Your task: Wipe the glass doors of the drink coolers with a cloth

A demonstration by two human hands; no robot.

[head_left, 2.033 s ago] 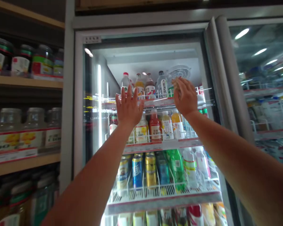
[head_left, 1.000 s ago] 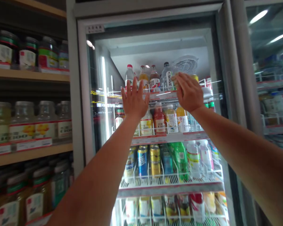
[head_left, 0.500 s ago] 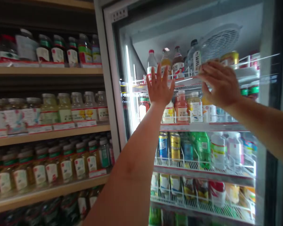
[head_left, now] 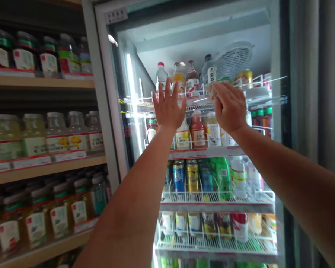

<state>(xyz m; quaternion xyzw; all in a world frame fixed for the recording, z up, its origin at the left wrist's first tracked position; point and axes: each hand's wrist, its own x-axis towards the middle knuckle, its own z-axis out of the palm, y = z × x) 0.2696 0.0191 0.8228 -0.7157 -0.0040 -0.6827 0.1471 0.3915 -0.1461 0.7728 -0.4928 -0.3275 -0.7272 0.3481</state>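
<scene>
My left hand [head_left: 169,108] has its fingers spread and pointing up, its palm facing the glass door [head_left: 145,48] of a lit drinks cooler. It looks pressed to the glass and holds nothing. To its right, my right hand [head_left: 229,104] is closed over a crumpled, pale greyish cloth [head_left: 211,91], which shows only at the fingertips; the rest is hidden under the hand. The cloth appears to be against the glass, in front of the top shelf. Behind the door near the hands stand an orange drink bottle [head_left: 178,80] and a clear bottle with a white label [head_left: 209,70].
Wooden shelves [head_left: 41,82] with rows of juice bottles [head_left: 57,212] stand left of the cooler. Its grey door frame [head_left: 100,74] lies between. Inside, wire shelves hold several cans [head_left: 192,176], a green bottle [head_left: 222,176] and other drinks. A round fan grille [head_left: 234,57] is at the top.
The view has shifted right, so the cooler sits further left. My right hand has moved left and slightly down across the glass, nearer my left hand, which stays spread.
</scene>
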